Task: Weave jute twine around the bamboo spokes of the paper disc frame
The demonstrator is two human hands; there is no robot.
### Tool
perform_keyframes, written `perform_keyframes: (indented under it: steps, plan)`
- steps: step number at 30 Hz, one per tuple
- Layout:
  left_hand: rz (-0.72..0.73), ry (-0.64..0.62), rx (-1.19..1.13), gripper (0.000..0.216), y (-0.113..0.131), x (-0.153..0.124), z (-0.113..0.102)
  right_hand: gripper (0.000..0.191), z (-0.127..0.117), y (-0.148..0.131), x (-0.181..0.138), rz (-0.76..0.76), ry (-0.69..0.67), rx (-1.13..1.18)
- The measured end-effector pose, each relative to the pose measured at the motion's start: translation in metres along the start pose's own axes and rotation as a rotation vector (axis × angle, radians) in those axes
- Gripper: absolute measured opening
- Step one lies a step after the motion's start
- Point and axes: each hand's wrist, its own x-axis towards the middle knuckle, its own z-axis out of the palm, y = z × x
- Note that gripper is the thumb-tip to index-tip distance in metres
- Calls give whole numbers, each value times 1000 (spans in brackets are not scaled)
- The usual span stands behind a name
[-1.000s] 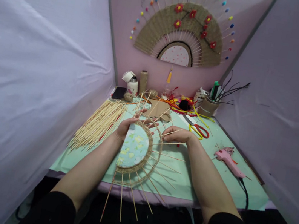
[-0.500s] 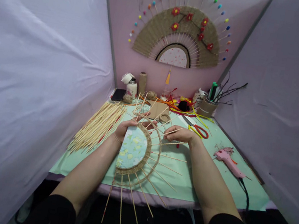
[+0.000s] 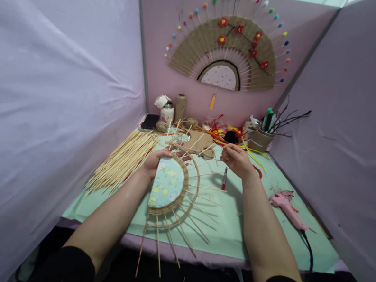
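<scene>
My left hand [image 3: 157,162] grips the straight upper edge of a half-round woven fan [image 3: 168,185], its thumb on the front and its fingers behind. Pale blue cloth with a yellow and green print covers the fan's middle. Twine is woven round the cloth, and thin sticks spread outward through a second ring of twine [image 3: 196,188]. My right hand [image 3: 236,159] is raised to the right of the upper sticks, its fingers pinched together. Whatever is between those fingertips is too fine to make out. Below it lies a red and white marker [image 3: 225,178].
Bundled sticks [image 3: 123,159] lie at left. A pink glue gun [image 3: 288,210] with a black cord lies at right. Behind are cardboard [image 3: 198,141], a bottle [image 3: 167,112] and a holder of twigs [image 3: 261,139]. A decorated fan [image 3: 205,38] hangs on the back panel.
My right hand has moved away from the sticks, up and to the right, staying pinched. The fan has tilted slightly in my left hand. The marker now shows more fully.
</scene>
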Motion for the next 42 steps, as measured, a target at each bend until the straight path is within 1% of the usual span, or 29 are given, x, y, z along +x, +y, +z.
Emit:
perform_keyframes:
  steps: [2, 4, 8, 11, 17, 20, 25, 27, 29, 34, 39, 42]
  plan:
    - [17, 41, -10, 57, 2, 1, -1, 28, 2, -2, 0, -20, 29, -11]
    - [38, 63, -22, 56, 3, 1, -2, 29, 4, -3, 0, -8, 27, -46]
    - [79, 53, -31, 59, 4, 1, -4, 35, 5, 0, 0, 40, -5, -107]
    - [100, 49, -27, 59, 4, 1, -4, 39, 4, 4, 1, 65, -1, -107]
    - [107, 81, -25, 62, 4, 1, 2, 34, 2, 6, 3, 5, -6, -44]
    - [105, 89, -18, 61, 4, 0, 3, 33, 3, 4, 4, -17, 42, -29]
    - [86, 75, -19, 59, 2, 2, 4, 34, 3, 3, 5, -68, 120, -85]
    - [79, 76, -30, 59, 2, 2, 4, 35, 3, 3, 5, -82, 122, -82]
    - [82, 84, -39, 60, 2, 1, 5, 36, 3, 3, 5, -76, 96, -92]
    - [122, 97, -55, 58, 5, 0, 4, 41, 3, 8, 4, 44, 13, -155]
    - [177, 93, -53, 49, 4, 0, 3, 45, 9, 17, 5, 190, -12, -5]
    - [225, 117, -72, 52, 3, 1, 5, 56, 13, 24, 4, 306, -113, 39]
